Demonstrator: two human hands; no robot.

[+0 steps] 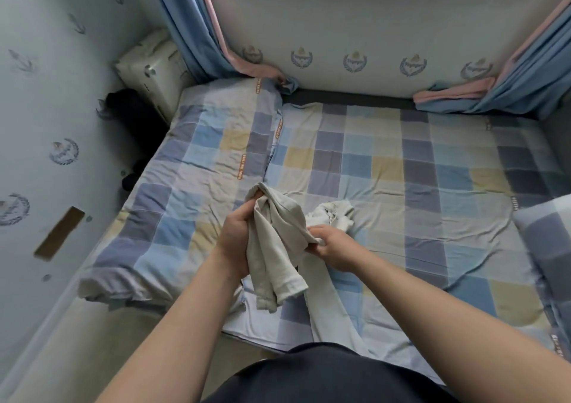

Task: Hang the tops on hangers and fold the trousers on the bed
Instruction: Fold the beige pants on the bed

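Note:
A pale grey-beige garment [278, 242] hangs bunched between my hands above the near middle of the checked bed [401, 161]. My left hand [238, 239] grips its upper bunch, with cloth poking out above the fist. My right hand [333, 248] pinches a fold just to the right. One long part of the garment trails down over the bed's near edge, and another crumpled part lies on the sheet behind my right hand. No hanger is in view.
A folded checked duvet [191, 168] covers the bed's left part. A checked pillow [547, 242] sits at the right edge. Blue and pink curtains [200, 32] hang at both back corners. A white box [154, 69] and dark items fill the gap by the left wall.

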